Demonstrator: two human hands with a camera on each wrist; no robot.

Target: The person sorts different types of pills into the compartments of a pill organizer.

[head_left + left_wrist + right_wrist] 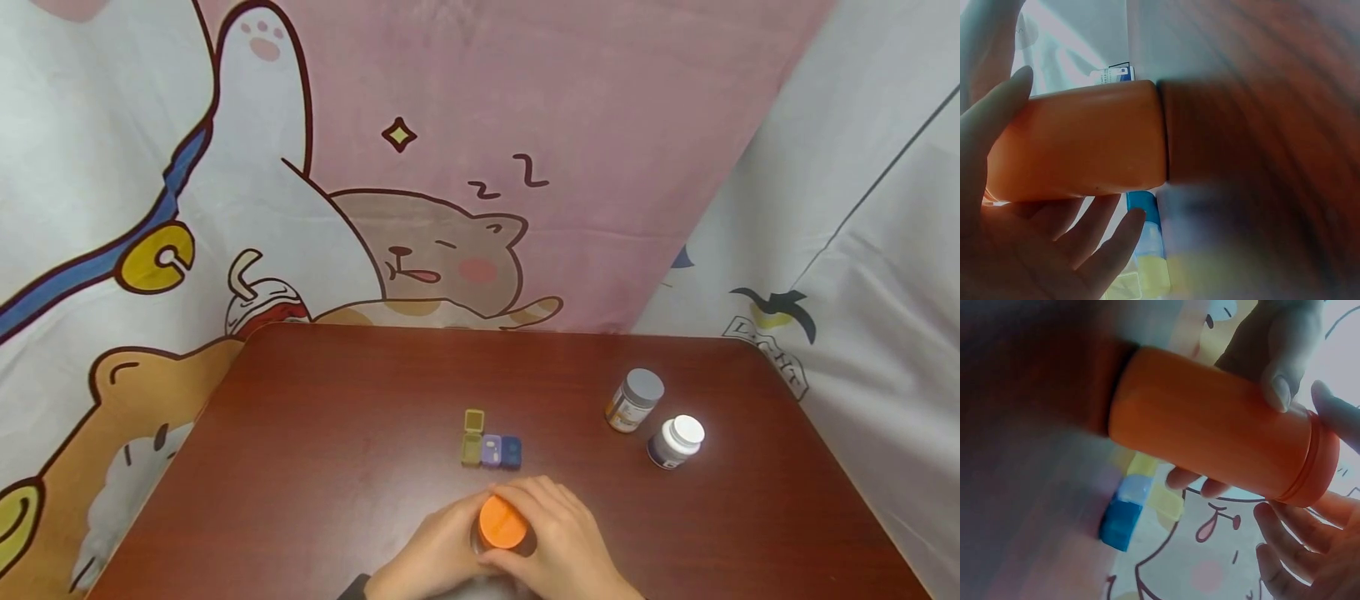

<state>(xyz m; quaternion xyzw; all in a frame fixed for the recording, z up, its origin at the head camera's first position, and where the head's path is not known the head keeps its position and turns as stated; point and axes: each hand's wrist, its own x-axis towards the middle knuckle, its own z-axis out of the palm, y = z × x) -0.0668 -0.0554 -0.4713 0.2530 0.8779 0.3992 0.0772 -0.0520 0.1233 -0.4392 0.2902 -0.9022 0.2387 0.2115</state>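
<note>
Both hands are around an orange bottle [502, 522] near the front of the table. My left hand [437, 546] holds the bottle's body, thumb on one side and fingers on the other. At the orange cap [1322, 464], the thumb and fingers of my right hand [561, 533] grip its edge from the right. The bottle stands upright, its base right at the tabletop in the left wrist view. Just beyond the hands lies a small pill box with yellow [471, 452], purple [491, 450] and blue [511, 452] compartments. The yellow lid [474, 422] is flipped up.
To the right on the brown table [337, 433] stand a white bottle with a grey cap [633, 402] and a smaller white bottle with a white cap [676, 442]. A cartoon-printed curtain [600, 125] hangs behind the table's back edge.
</note>
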